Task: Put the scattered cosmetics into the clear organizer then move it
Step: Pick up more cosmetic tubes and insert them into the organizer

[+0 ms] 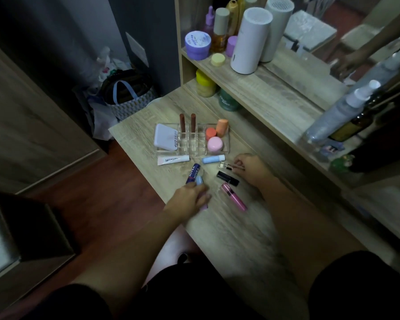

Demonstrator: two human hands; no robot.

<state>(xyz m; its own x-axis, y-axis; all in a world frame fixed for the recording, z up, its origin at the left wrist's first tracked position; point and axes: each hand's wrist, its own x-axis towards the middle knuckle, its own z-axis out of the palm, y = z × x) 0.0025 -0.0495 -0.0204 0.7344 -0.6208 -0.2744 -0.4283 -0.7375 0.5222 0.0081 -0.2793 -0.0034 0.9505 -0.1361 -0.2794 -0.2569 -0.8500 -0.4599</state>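
Note:
The clear organizer (pixel 195 150) sits on the wooden vanity top and holds a white compact (pixel 165 136), two brown lipsticks (pixel 187 123), an orange sponge (pixel 221 127) and pink and orange jars (pixel 214 143). In front of it lie a white tube (pixel 173 160), a pale blue tube (pixel 213 159), a black lipstick (pixel 227 178) and a pink tube (pixel 234 196). My left hand (pixel 189 197) closes on a dark blue Nivea stick (pixel 193 173) and a light blue stick (pixel 199 180). My right hand (pixel 252 168) pinches a small clear bottle (pixel 226 166).
A shelf (pixel 259 82) behind the organizer carries purple and yellow jars, bottles and a tall white cylinder (pixel 249 40). A mirror stands at the right with spray bottles (pixel 342 112) before it. The table's left edge drops to a wood floor with bags (pixel 127 95).

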